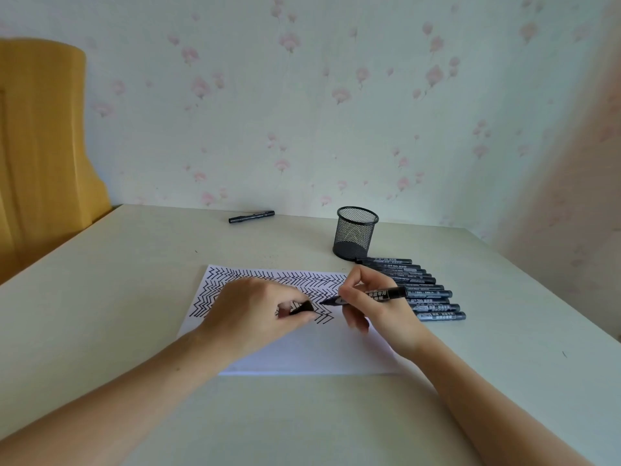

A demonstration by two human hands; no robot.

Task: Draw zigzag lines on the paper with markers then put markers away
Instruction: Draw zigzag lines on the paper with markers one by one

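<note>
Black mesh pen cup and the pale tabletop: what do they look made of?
The black mesh pen cup looks like woven wire metal with a matte black coat: you can see through its fine grid, and its rim is a solid band. The pale cream tabletop looks like smooth laminate or painted board with a dull sheen; which one is unclear.

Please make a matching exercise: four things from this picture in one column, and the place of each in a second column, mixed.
Things:
1. cap
2. open marker
3. lone marker
4. cup

Places:
A. far edge of the table, near the wall
B. in the right hand
C. in the left hand
D. behind the row of markers

Pairs: 1-C, 2-B, 3-A, 4-D
</note>
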